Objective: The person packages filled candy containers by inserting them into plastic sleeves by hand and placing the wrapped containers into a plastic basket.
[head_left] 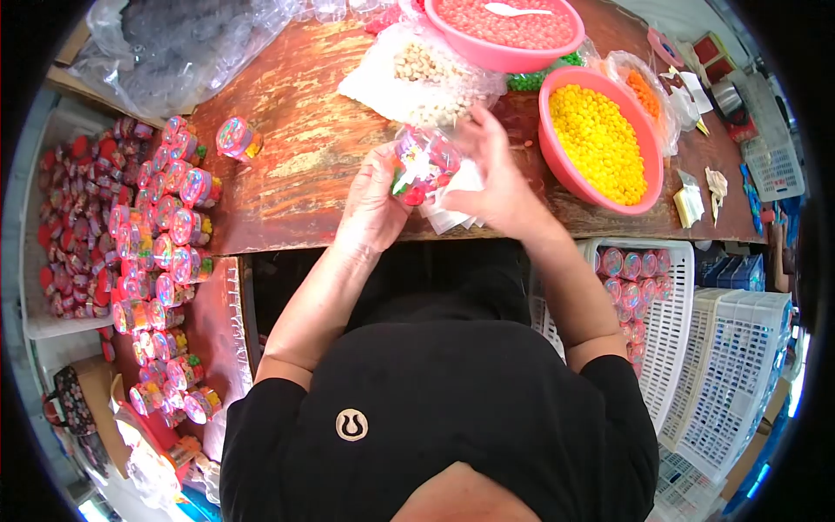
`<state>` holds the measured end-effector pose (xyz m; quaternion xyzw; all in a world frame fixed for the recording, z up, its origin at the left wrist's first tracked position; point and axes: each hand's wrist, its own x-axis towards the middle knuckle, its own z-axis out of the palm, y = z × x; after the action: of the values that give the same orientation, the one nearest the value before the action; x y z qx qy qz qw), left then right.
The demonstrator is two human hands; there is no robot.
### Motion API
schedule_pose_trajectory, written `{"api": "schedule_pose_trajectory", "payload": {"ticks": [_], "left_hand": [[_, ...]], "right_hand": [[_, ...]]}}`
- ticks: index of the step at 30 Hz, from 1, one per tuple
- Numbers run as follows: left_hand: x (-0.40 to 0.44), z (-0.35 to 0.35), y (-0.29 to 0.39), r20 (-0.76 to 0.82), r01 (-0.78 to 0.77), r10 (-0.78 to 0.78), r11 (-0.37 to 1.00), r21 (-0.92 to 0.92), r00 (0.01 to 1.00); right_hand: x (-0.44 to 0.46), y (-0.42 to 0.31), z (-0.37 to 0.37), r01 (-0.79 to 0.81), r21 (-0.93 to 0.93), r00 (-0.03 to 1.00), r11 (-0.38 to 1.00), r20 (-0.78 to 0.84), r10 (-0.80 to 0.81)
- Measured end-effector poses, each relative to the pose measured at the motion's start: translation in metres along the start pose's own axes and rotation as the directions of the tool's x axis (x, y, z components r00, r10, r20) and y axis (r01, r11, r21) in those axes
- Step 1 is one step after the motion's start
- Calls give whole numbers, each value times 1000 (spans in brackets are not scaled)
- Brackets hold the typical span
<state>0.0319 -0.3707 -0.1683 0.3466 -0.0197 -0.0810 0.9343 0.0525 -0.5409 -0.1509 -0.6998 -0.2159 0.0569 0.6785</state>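
My left hand (372, 196) is closed round a small clear plastic jar (424, 165), which has red, green and other coloured pieces in it. Just right of the jar is my right hand (494, 183), its fingers spread and curved, partly blurred by motion; I see nothing held in it. Under that hand lie white paper slips (457, 213) at the table's near edge. Beyond both hands, a clear bag (417, 78) of pale pieces lies on the table. A pink basin (648, 198) of yellow pieces stands to the right.
Another pink basin (487, 59) holds pinkish pieces and a white spoon (517, 10). One filled jar (237, 139) stands on the worn wooden table (287, 191). Many filled jars (165, 252) are massed at left, beside a bin (43, 326) of red-lidded ones. A white crate (683, 322) sits at right.
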Motion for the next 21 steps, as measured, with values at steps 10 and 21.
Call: {"api": "schedule_pose_trajectory", "payload": {"ticks": [10, 21], "left_hand": [[2, 28, -7, -161, 106, -137, 977, -187, 977], [-12, 30, -20, 94, 129, -218, 816, 564, 971]], "right_hand": [[-9, 16, 29, 70, 68, 981, 995, -186, -57], [-75, -33, -50, 13, -131, 957, 991, -285, -50]]}}
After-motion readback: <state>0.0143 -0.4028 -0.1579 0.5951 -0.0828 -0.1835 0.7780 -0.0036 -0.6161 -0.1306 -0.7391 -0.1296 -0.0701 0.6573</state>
